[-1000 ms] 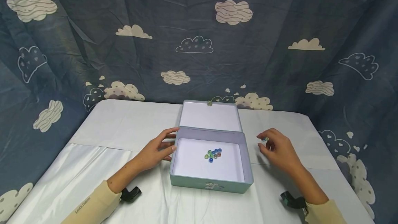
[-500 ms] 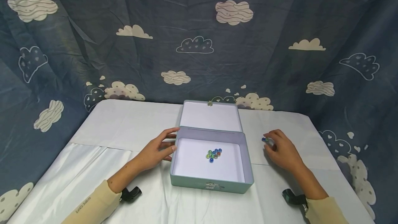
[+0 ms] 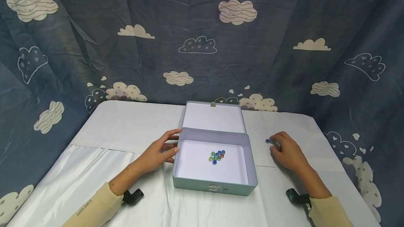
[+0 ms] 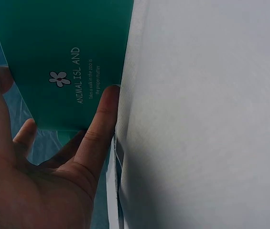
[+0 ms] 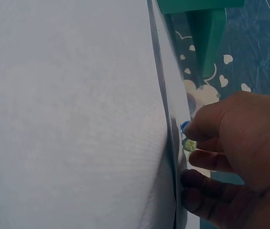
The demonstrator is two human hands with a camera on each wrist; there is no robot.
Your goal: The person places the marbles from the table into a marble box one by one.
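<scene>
My left hand (image 3: 157, 155) rests against the left side of an open green tin box (image 3: 214, 186), fingers spread and thumb near the rim. In the left wrist view, the fingers lie along its printed green side (image 4: 68, 57). Several glass marbles (image 3: 217, 157), in blue, green and reddish shades, lie together on the box's white floor. To the right of the box, my right hand (image 3: 287, 151) is low over the cloth with bent fingers. A blue marble (image 3: 267, 140) lies just beyond its fingertips. A yellow-green marble (image 5: 189, 144) shows between thumb and fingers; I cannot tell whether they pinch it.
The box's hinged lid (image 3: 213, 118) lies folded back behind it, with a small clasp at its far edge. A white cloth (image 3: 132, 125) covers the table. A dark blue curtain (image 3: 157, 16) with cloud prints hangs behind and at both sides.
My right hand has shifted slightly right, and its fingertips have closed in from the right beside the marbles on the cloth. The left hand and the box have stayed put.
</scene>
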